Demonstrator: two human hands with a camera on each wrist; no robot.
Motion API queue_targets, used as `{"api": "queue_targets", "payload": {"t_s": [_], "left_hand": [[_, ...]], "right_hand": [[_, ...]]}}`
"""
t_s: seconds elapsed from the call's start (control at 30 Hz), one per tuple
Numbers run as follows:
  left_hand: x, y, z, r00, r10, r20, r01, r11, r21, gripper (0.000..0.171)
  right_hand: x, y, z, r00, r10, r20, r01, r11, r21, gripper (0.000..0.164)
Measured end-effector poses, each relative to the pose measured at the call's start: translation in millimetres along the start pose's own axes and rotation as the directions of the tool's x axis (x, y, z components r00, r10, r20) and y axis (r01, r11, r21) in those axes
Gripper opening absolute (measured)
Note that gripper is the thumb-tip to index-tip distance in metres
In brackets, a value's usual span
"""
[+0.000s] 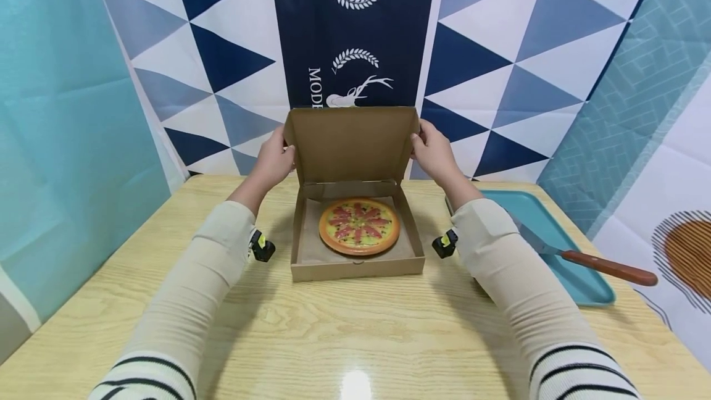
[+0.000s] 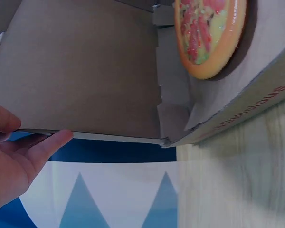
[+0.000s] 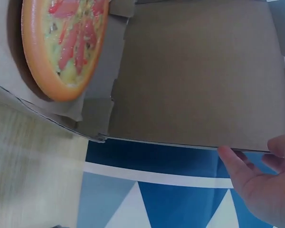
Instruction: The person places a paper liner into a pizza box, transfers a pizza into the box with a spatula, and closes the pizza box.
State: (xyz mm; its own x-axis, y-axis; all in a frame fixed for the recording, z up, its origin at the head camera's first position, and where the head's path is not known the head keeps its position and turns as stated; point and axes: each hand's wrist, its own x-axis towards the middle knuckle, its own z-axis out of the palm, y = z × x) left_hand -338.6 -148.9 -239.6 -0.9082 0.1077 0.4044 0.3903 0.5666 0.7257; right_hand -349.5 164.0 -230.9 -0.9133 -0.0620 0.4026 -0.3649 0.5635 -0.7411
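A brown cardboard pizza box (image 1: 358,268) sits on the table with its lid (image 1: 353,144) raised upright at the back. Inside, on a paper lining, lies a round pizza (image 1: 359,226) with an orange-brown crust and red strips on top. My left hand (image 1: 276,158) grips the lid's left side near its upper corner; in the left wrist view its thumb and fingers (image 2: 50,147) are at the lid's edge. On the opposite side my right hand (image 1: 434,152) holds the lid's right edge, its fingers (image 3: 235,164) against the cardboard in the right wrist view.
To the right a blue tray (image 1: 583,286) lies on the wooden table (image 1: 333,332), partly covered by my right forearm. A spatula with a wooden handle (image 1: 608,266) rests across it, its handle jutting past the rim. A patterned cloth (image 1: 489,79) hangs behind the table.
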Motion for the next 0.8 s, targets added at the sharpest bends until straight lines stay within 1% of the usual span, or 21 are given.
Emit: {"api": "queue_targets", "payload": {"t_s": [0.17,0.43,0.63,0.8], "left_hand": [[-2.9,2.0,-1.8,1.0,0.008,0.006,-0.008,0.998,-0.066,0.031],[-15.7,0.7,-1.9,0.999,0.015,0.029,-0.011,0.993,-0.117,0.044],[-25.1,-1.8,-1.6,0.999,0.027,0.026,-0.023,0.991,-0.129,0.04],[-33.6,-3.3,0.2,1.0,0.018,0.026,-0.013,0.98,-0.197,0.04]], "right_hand": [[-2.2,-3.6,-2.4,1.0,0.015,0.018,-0.015,1.0,-0.007,0.041],[-12.3,-4.6,-2.6,0.999,0.002,0.034,-0.001,1.0,-0.023,0.044],[-22.9,-6.5,-4.8,0.998,-0.012,0.056,0.013,1.0,-0.017,0.045],[-33.0,-6.3,-4.6,0.997,-0.013,0.081,0.012,1.0,0.009,0.047]]}}
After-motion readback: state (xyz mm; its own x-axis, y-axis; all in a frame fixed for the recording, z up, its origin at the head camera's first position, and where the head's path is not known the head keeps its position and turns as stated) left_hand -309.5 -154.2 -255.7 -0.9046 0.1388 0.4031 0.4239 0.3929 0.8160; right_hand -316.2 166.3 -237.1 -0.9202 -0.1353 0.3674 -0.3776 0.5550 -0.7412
